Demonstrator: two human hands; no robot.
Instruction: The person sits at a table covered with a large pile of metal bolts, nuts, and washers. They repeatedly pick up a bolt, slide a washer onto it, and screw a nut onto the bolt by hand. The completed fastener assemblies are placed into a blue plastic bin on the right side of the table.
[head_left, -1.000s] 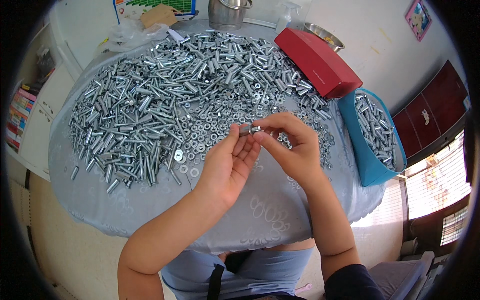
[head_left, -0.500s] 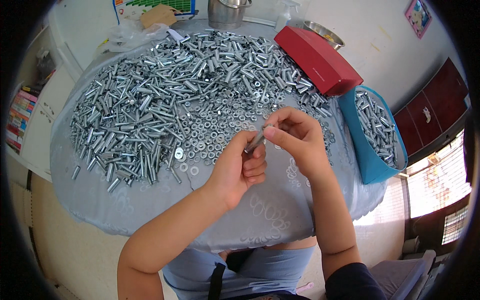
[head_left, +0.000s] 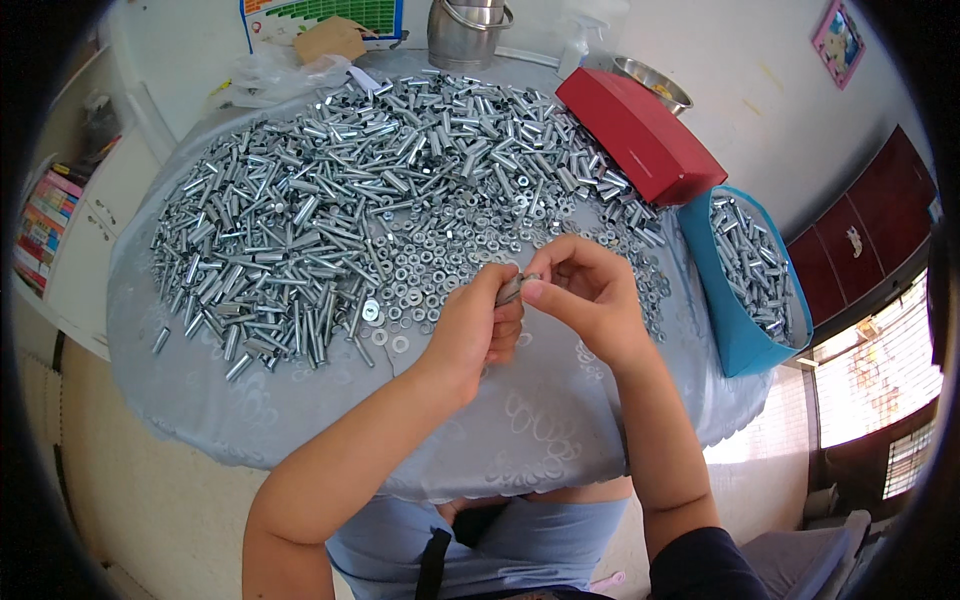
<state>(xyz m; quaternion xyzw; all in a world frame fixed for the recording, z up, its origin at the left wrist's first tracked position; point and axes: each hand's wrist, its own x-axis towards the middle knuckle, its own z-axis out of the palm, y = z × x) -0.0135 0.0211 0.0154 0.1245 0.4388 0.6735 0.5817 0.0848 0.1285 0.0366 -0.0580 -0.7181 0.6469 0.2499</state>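
Over the near part of the table, my left hand (head_left: 465, 330) is closed around a silver sleeve anchor (head_left: 510, 291), its fingers curled under it. The thumb and forefinger of my right hand (head_left: 600, 305) pinch the far end of that anchor; whether a nut or washer is between them is too small to make out. Just beyond my hands lie many loose washers and nuts (head_left: 410, 285). Behind them and to the left spreads a big heap of metal sleeves and bolts (head_left: 290, 225).
A blue fabric bin (head_left: 738, 335) full of assembled-looking anchors stands at the table's right edge. Behind it lies a red box (head_left: 645, 140). At the back are a steel pail (head_left: 462, 40), a metal bowl (head_left: 655, 85), a spray bottle (head_left: 577, 45) and a plastic bag (head_left: 285, 80).
The view has shifted slightly, so the table sits a little lower. Both hands stay together at the anchor, whose tilt has flattened somewhat; my right fingers still pinch its end.
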